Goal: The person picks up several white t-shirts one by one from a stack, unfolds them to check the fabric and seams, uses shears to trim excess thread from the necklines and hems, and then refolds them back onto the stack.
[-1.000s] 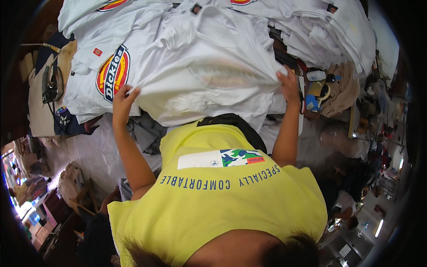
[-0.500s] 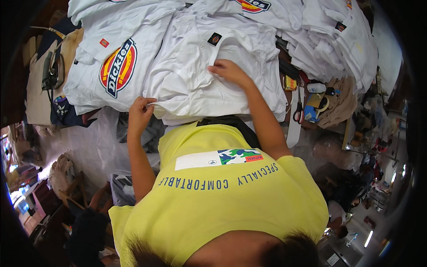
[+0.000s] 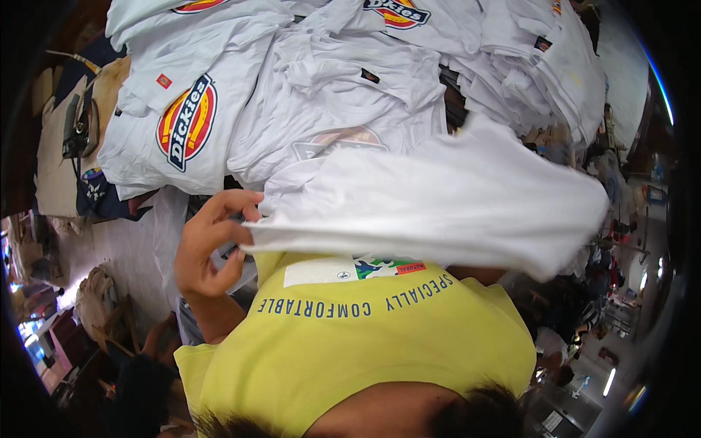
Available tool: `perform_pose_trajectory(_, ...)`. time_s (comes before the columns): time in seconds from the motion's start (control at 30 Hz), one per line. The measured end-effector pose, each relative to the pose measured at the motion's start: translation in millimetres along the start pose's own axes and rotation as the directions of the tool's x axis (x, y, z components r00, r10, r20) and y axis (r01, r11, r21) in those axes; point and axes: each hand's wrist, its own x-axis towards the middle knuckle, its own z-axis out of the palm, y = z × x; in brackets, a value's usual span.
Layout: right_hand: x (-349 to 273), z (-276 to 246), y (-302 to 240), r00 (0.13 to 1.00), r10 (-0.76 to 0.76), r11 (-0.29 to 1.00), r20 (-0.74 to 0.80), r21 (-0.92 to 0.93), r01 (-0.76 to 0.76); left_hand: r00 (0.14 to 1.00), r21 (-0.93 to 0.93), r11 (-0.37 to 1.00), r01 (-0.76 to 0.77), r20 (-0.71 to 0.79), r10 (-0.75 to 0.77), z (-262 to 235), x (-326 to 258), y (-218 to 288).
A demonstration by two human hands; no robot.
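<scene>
A white T-shirt (image 3: 431, 201) is stretched across in front of my chest, lifted off the pile and blurred by motion. My left hand (image 3: 212, 237) pinches its left end between thumb and fingers. The raised cloth hides my right hand; only a bit of the right arm (image 3: 475, 275) shows under its lower edge. Just beyond lies another white T-shirt (image 3: 328, 87) with a small dark neck label and a faint print showing through the fabric. To the left rests a folded white T-shirt (image 3: 131, 150) with a large red, yellow and dark blue print.
More white T-shirts (image 3: 511, 80) are heaped at the far right. An iron (image 3: 79, 128) stands on a padded board (image 3: 55, 171) at the far left. Clear plastic (image 3: 169, 219) hangs by the table's left front. A person in dark clothes (image 3: 150, 390) is at lower left.
The top white T-shirt has been lifted from the pile and drawn toward me. My left hand has come nearer and lower. My right hand, seen on the cloth before, has gone behind it.
</scene>
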Motion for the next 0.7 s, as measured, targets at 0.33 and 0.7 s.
perform_pose_trajectory(0.33, 57, -87, 193, 0.724, 0.689, 0.697, -0.006, 0.279, -0.661, 0.760, -0.376, 0.778, 0.503, -0.236, -0.605, 28, 54, -171)
perform_pose_trajectory(0.7, 70, -95, 233, 0.845, 0.370, 0.791, -0.386, -0.346, -0.504, 0.713, -0.463, 0.718, 0.520, -0.227, -0.663, 36, 45, -236)
